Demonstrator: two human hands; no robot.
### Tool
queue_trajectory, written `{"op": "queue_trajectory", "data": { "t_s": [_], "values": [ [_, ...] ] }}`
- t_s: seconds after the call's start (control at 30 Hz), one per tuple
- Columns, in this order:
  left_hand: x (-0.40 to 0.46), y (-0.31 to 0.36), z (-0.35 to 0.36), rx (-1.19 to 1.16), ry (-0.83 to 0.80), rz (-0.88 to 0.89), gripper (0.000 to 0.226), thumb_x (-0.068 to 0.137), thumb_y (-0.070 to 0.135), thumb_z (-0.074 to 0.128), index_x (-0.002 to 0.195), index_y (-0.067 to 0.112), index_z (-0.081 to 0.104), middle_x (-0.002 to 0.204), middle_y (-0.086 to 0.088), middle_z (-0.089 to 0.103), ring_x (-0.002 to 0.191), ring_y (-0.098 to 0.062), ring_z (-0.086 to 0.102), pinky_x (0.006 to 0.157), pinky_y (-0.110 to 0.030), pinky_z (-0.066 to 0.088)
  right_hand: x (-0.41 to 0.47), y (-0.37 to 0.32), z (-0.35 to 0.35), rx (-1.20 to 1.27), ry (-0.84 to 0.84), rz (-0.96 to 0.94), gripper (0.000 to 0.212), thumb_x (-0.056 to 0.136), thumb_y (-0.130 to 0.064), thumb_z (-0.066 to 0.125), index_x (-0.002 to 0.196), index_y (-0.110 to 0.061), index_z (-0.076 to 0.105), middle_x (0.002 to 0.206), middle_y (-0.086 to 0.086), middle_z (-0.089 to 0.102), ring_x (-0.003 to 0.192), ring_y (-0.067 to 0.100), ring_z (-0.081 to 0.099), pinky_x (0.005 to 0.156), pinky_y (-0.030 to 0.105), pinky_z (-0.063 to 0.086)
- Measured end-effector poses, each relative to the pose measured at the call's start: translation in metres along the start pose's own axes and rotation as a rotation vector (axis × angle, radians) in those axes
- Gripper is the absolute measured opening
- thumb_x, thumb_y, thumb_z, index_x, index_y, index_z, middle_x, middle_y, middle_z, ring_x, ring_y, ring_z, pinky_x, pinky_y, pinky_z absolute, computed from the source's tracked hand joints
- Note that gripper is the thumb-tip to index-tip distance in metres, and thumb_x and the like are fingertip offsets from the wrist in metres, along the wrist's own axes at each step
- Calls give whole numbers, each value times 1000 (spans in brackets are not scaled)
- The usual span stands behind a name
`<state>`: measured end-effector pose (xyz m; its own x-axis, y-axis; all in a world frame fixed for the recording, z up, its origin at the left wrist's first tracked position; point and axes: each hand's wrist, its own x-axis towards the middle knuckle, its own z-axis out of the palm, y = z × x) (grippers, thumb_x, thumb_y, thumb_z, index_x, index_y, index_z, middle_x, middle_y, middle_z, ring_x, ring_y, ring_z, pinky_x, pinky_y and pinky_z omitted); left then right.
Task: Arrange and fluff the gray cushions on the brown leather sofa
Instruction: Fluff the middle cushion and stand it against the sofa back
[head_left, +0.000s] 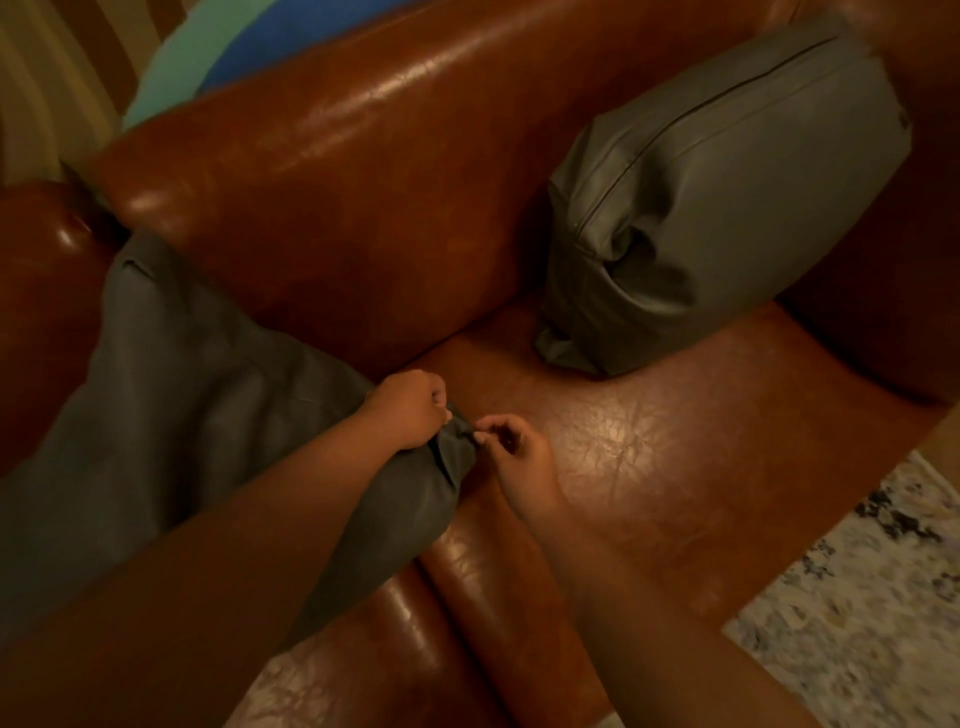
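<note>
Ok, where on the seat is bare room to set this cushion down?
Bare seat leather lies between the near cushion and the far cushion, out to the front edge. It is crowded at the near cushion's corner, where the left hand and right hand hold it.

A pale, dark-flecked rug (857, 613) covers the floor at the lower right, under warm, dim light. Beyond the upper left corner stands a striped wall (47, 78) (tan and cream bands) and a blue-and-mint rounded shape (208, 57).
</note>
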<state>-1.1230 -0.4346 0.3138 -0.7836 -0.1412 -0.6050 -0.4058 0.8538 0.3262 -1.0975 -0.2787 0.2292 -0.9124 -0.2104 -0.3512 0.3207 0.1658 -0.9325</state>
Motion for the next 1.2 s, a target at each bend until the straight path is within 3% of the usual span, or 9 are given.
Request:
{"op": "queue_trajectory", "data": {
  "t_s": [0.17, 0.27, 0.4, 0.5, 0.57, 0.77, 0.93, 1.03, 1.2],
  "values": [
    [5, 6, -2, -106, -53, -93, 25, 85, 19, 60, 63, 14, 50, 86, -17, 65, 86, -30, 60, 67, -28, 39, -5, 5, 11, -303, -43, -189, 18, 82, -2, 66, 96, -14, 70, 90, -18, 55, 81, -7, 53, 74, 8, 40],
    [7, 9, -2, -155, -95, -171, 34, 84, 40, 64, 71, 9, 57, 74, -13, 68, 67, -22, 60, 60, -28, 40, -8, 0, 14, -376, 44, -328, 13, 85, -3, 59, 94, -7, 68, 94, -2, 62, 87, -8, 50, 82, 5, 38],
    [12, 5, -1, -112, -26, -228, 42, 83, 33, 70, 107, -1, 61, 112, -17, 63, 105, -30, 59, 79, -30, 44, -26, -9, 29, -325, 114, -483, 10, 90, -3, 55, 91, -1, 65, 90, 10, 58, 84, 10, 55, 76, 20, 47],
    [12, 2, 4, -190, 51, -235, 17, 88, 14, 63, 98, 0, 63, 113, -18, 64, 107, -31, 59, 87, -32, 46, -31, -8, 38, -344, 142, -475, 17, 93, -12, 52, 85, -2, 64, 80, 7, 49, 72, 10, 49, 64, 28, 46],
    [12, 0, 5, -310, 80, -267, 5, 87, 8, 63, 85, 5, 60, 108, -20, 64, 105, -31, 59, 90, -33, 47, -33, -8, 37, -325, 146, -475, 16, 92, -10, 53, 89, -2, 67, 77, 2, 46, 69, 5, 45, 63, 16, 42],
    [13, -4, 3, -560, 86, -346, 27, 84, 0, 67, 65, 10, 50, 90, -17, 60, 99, -28, 59, 90, -33, 46, -34, -5, 35, -328, 159, -460, 12, 87, -2, 62, 95, -3, 71, 77, 4, 54, 70, 0, 48, 67, 3, 37],
    [13, -9, 2, -634, 59, -365, 24, 83, 1, 68, 67, 9, 52, 71, -9, 55, 75, -22, 55, 75, -29, 45, -35, -8, 36, -183, 156, -274, 19, 87, -12, 66, 105, -11, 72, 90, -3, 66, 81, -3, 60, 75, 12, 48],
    [12, -8, 1, -620, 52, -361, 22, 85, 4, 68, 69, 8, 53, 69, -10, 55, 61, -18, 50, 63, -26, 45, -14, -11, 17, -156, -16, -173, 19, 88, -18, 62, 104, -15, 73, 96, -4, 67, 88, 3, 63, 82, 27, 53],
    [13, -6, -2, -583, 31, -356, 18, 87, 8, 65, 74, 8, 53, 62, -10, 53, 49, -15, 48, 43, -22, 35, 5, -21, -5, -369, -230, -337, 20, 78, -6, 73, 98, -10, 70, 84, -13, 55, 82, -7, 55, 77, 9, 43]
  ]
}}
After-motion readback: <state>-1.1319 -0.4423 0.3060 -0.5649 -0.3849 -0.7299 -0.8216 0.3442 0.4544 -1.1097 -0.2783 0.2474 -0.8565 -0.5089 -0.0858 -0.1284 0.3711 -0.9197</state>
